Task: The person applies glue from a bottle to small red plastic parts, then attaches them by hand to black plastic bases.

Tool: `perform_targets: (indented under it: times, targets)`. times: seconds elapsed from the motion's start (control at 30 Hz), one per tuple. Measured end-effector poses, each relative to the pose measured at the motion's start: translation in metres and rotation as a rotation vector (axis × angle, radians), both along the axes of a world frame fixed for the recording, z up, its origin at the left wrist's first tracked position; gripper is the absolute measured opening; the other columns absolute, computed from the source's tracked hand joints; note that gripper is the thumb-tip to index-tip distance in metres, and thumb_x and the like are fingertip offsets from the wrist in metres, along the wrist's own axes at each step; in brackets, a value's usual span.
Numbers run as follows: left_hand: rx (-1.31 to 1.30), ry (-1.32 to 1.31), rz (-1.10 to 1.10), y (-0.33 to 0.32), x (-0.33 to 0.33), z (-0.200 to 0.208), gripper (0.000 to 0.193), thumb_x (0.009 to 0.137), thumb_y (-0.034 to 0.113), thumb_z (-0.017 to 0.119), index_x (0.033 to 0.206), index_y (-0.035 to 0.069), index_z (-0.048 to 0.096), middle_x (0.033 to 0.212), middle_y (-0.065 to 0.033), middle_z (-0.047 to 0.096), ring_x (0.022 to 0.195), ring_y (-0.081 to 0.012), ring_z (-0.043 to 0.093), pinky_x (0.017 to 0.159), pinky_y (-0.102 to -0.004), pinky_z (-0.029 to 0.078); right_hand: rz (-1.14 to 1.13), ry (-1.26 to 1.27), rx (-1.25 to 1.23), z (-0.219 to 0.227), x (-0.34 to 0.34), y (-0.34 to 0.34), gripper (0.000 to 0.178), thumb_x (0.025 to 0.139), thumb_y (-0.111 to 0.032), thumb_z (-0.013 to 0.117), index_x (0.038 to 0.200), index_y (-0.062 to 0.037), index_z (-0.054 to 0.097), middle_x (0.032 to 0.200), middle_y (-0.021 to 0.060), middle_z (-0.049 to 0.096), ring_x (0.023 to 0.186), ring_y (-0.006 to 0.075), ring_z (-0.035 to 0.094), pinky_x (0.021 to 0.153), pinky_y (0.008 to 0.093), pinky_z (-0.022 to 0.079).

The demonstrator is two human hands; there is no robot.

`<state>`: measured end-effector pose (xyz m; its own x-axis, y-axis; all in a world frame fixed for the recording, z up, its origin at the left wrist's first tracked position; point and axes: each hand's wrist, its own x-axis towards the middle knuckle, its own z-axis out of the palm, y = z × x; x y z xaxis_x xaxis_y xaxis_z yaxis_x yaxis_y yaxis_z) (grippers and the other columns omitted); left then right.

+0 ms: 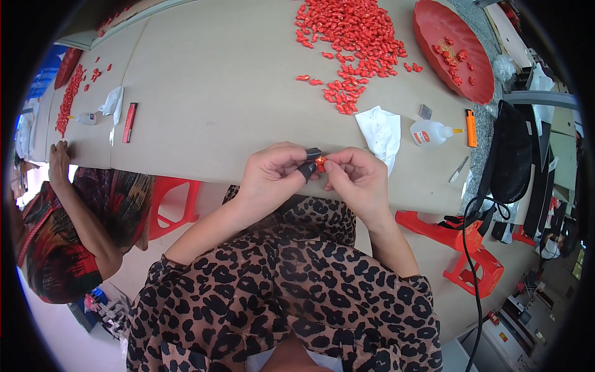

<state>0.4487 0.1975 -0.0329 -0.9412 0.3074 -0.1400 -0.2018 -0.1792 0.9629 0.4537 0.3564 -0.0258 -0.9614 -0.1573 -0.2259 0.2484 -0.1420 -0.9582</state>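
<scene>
Between my two hands, over the table's near edge, is a small red piece (pixel 320 162) with a bit of yellow on it. My left hand (pixel 277 168) pinches it with thumb and forefinger, both capped in black finger covers. From the other side, the thumb and fingertips of my right hand (pixel 356 177) also close on it. The fingers hide much of its shape. Beyond my hands lies a large heap of small red gourd-shaped pieces (pixel 356 37). A crumpled white tissue (pixel 379 133) rests just past my right hand.
A red scalloped tray (pixel 427 31) with some red pieces stands at far right. Near it are a glue bottle (pixel 429 132), an orange cutter (pixel 471 128) and a small blade (pixel 459 168). A co-worker's arm (pixel 87 217) reaches in at left. Red stools (pixel 468 248) stand below the table.
</scene>
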Motion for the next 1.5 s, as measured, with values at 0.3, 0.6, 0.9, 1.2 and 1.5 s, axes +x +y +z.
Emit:
perform_targets:
  times: [0.3,0.6,0.9,1.2,1.5]
  targets:
    - [0.041,0.010,0.006,0.0007,-0.0009,0.0005,0.016,0.073,-0.011,0.047,0.086,-0.007,0.055,0.088,-0.0092,0.050,0.076,-0.0128,0.056,0.068,-0.0207,0.046,0.018,-0.065,-0.022,0.0076,-0.0041,-0.0019,0.006,0.077,-0.003,0.053,0.078,0.0035,0.052,0.070,0.0079,0.060,0.057,0.0047,0.053,0.049,0.0156,0.043]
    - [0.050,-0.003,0.017,0.0034,-0.0022,0.0043,0.014,0.074,-0.011,0.046,0.084,-0.008,0.055,0.088,-0.0086,0.049,0.075,-0.0130,0.056,0.068,-0.0208,0.048,0.067,-0.055,-0.014,0.0042,-0.0057,0.0007,0.004,0.077,-0.001,0.053,0.078,0.0025,0.052,0.072,0.0057,0.057,0.059,0.0066,0.054,0.050,0.0177,0.046]
    - [0.032,0.028,-0.005,0.0020,-0.0021,0.0030,0.023,0.071,-0.015,0.040,0.085,-0.006,0.056,0.090,-0.0099,0.050,0.077,-0.0151,0.056,0.072,-0.0238,0.048,0.086,-0.034,-0.004,0.0016,-0.0053,-0.0003,0.003,0.077,-0.001,0.052,0.079,0.0022,0.052,0.072,0.0046,0.056,0.060,0.0059,0.053,0.050,0.0174,0.046]
    - [0.098,-0.008,0.037,0.0050,-0.0027,-0.0005,0.015,0.075,-0.011,0.046,0.086,-0.007,0.054,0.088,-0.0087,0.050,0.076,-0.0132,0.056,0.069,-0.0217,0.047,0.033,-0.026,-0.019,0.0011,-0.0063,-0.0019,0.005,0.078,-0.002,0.052,0.078,0.0030,0.051,0.070,0.0069,0.058,0.058,0.0066,0.054,0.049,0.0173,0.044]
    - [0.106,-0.062,0.040,0.0052,-0.0040,0.0037,0.013,0.075,-0.009,0.048,0.086,-0.006,0.053,0.086,-0.0072,0.052,0.075,-0.0118,0.056,0.066,-0.0210,0.046,0.010,-0.054,-0.029,0.0071,-0.0075,-0.0022,0.008,0.078,-0.004,0.053,0.079,0.0042,0.052,0.070,0.0089,0.059,0.061,0.0083,0.057,0.048,0.0173,0.045]
